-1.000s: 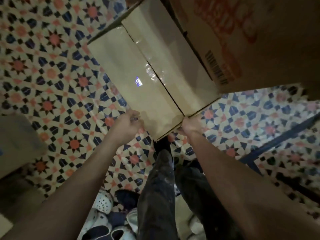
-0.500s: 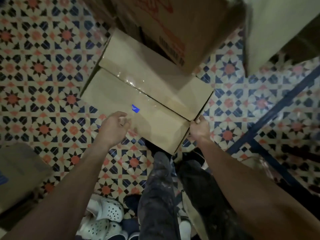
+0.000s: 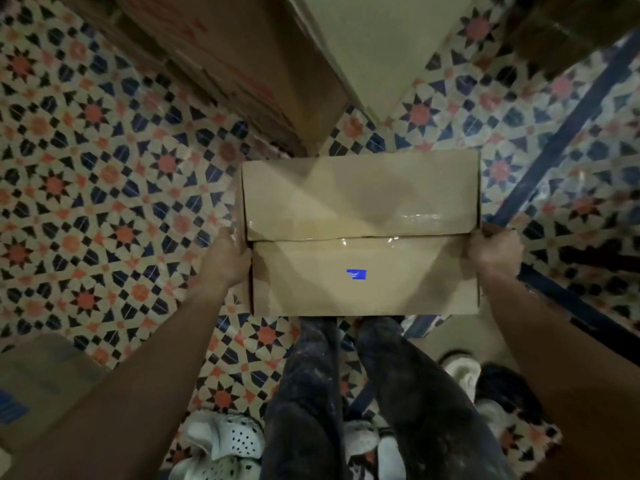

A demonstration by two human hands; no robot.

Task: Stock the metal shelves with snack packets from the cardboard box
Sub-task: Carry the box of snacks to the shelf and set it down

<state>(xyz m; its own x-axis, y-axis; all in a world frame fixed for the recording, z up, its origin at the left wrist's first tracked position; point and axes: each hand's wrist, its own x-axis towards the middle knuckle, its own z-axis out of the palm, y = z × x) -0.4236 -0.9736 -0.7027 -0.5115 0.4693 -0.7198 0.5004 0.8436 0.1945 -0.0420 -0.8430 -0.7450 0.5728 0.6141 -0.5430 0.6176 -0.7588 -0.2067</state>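
Note:
A closed, taped cardboard box (image 3: 360, 202) with a small blue mark on its top sits squarely in front of me above the patterned floor. My left hand (image 3: 227, 259) grips its left side and my right hand (image 3: 493, 252) grips its right side, fingers curled round the edges. The flaps are sealed with clear tape, so no snack packets show. A blue metal shelf frame (image 3: 557, 147) runs diagonally along the floor at the right.
A larger cardboard box with red print (image 3: 221, 64) and a pale box (image 3: 374, 46) stand at the top. Another carton (image 3: 38, 386) sits at the lower left. White perforated clogs (image 3: 228, 441) and my dark trouser legs fill the bottom centre.
The box has come out from beside the printed carton and turned square to me. My hands shifted from its near corner to its left and right sides.

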